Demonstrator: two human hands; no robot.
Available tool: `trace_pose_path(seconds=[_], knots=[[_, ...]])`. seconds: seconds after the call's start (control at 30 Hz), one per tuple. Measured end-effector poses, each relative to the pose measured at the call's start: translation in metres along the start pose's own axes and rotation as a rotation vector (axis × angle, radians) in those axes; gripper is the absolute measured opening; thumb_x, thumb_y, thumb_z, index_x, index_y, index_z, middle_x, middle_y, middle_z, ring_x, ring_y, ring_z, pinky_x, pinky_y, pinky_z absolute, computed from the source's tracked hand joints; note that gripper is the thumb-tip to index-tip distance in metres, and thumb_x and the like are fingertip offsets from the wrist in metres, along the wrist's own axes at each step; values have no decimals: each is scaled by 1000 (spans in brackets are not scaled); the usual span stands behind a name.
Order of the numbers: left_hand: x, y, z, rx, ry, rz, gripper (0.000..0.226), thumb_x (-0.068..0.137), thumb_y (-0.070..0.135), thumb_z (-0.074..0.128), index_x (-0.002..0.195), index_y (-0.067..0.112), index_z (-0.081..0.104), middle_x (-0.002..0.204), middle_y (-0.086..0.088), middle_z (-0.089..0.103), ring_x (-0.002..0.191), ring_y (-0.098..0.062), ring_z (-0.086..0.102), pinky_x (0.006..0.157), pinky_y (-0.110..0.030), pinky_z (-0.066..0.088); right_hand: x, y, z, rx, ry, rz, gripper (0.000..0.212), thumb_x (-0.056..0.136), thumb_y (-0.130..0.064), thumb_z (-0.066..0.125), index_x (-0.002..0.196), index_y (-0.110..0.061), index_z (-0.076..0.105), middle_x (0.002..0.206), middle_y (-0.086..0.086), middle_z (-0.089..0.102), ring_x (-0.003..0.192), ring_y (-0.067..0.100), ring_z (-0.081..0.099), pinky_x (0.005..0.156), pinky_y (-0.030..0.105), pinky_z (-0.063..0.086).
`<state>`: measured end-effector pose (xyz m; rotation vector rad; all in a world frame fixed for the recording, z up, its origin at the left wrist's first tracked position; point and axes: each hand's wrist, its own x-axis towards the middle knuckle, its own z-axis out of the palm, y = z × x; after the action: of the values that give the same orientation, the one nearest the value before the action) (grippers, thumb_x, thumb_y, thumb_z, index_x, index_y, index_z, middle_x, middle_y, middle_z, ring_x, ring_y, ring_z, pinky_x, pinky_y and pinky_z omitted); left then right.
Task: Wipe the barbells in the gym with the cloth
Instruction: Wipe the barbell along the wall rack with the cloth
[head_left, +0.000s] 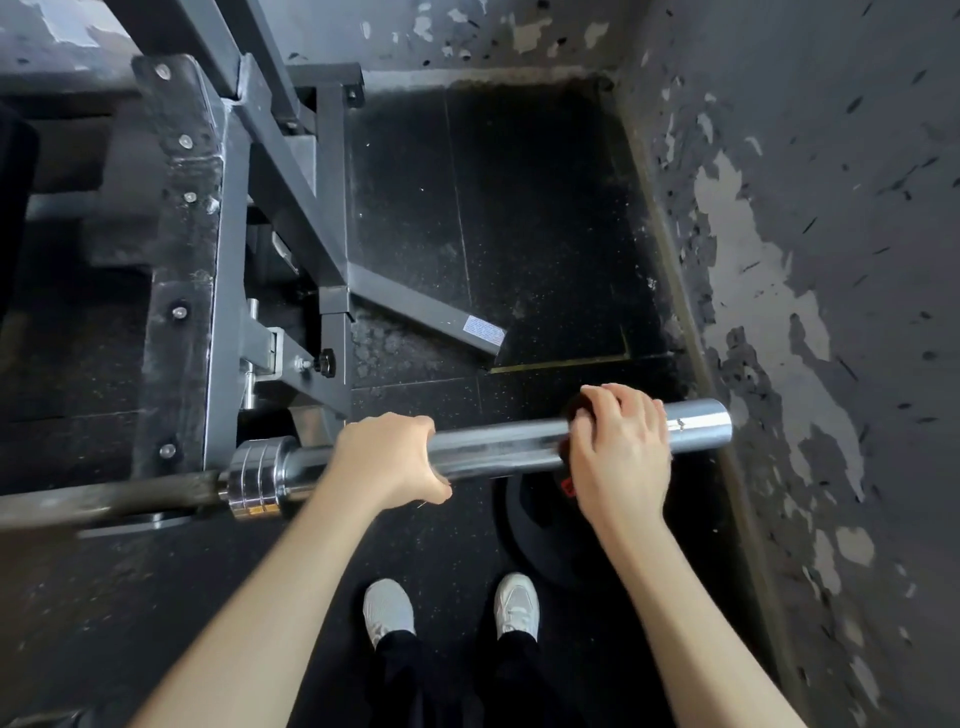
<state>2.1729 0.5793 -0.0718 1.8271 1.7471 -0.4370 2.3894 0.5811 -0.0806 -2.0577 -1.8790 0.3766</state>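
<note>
Gripping barbell (498, 449) and cloth (573, 406) beside wall (831, 260)

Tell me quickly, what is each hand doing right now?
Left hand: closed around the barbell sleeve.
Right hand: closed on the dark cloth against the sleeve.

A gym — barbell (498, 452), steel rack (223, 260) (rubber floor (519, 208))

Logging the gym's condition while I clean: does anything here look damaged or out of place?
The dark grey wall on the right has paint flaked off in large pale patches. A black weight plate sits on the black rubber floor beneath the chrome barbell sleeve, close to the white shoes, where it might trip someone.
</note>
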Motion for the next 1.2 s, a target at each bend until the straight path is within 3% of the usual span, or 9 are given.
trace_pose_path(seconds=[0.2,0.4,0.5,0.63,0.77,0.83,0.97,1.1,1.2], knots=[[-7,4,23,101,319,-43,39,71,49,69,85,24,43,73,11,51,68,-16,47,73,-32,33,-25,-5,-5,-1,-254,-455,44,93,-35,44,131,-15,55,130,1,57,124,21,48,115,36,20],[-15,8,42,120,552,-33,56,37,35,93,67,14,51,56,1,47,51,-22,47,61,-34,36,15,-9,-6,-85,-177,-1,33,94,-26,46,119,-10,61,104,8,69,103,30,61,113,41,19],[-17,10,46,137,556,-71,54,42,34,93,73,13,54,62,-1,51,57,-23,50,65,-35,36,-22,-34,8,32,-187,-241,32,91,-29,49,115,-12,61,109,4,65,107,26,57,109,40,31],[-22,12,29,111,422,-40,39,74,43,71,96,21,49,91,7,54,88,-19,55,85,-36,36,-16,-1,-9,6,-247,-419,41,92,-36,45,124,-18,63,126,-2,63,121,21,53,112,37,24],[-21,7,14,-7,259,24,26,87,40,54,94,23,36,103,7,55,100,-19,51,94,-35,35,11,-6,-1,-36,-92,-16,45,90,-40,40,106,-12,72,115,8,61,110,29,54,104,46,35],[-15,2,6,-72,147,47,22,85,33,57,93,22,39,104,8,58,100,-19,51,95,-37,39,-6,-31,8,14,-100,-37,47,88,-41,43,107,-7,68,111,11,58,104,31,52,96,43,40],[-10,-5,-14,-54,-69,116,20,84,24,64,86,21,44,98,2,62,93,-19,59,84,-35,49,-24,-22,-3,46,-296,-351,51,89,-38,43,133,-15,55,129,-1,56,124,19,46,108,29,30],[2,-21,-35,-173,-277,131,32,72,28,77,74,19,47,93,4,66,91,-19,62,77,-35,50,-13,-6,-16,74,-312,-329,49,89,-31,37,132,-19,57,131,-9,58,129,17,46,112,24,25],[12,-26,-38,-156,-437,56,45,70,40,80,97,15,54,97,10,61,87,-14,57,72,-32,46,-18,-9,-15,86,-313,-285,52,88,-31,34,134,-21,56,135,-10,57,133,16,42,113,29,25]])
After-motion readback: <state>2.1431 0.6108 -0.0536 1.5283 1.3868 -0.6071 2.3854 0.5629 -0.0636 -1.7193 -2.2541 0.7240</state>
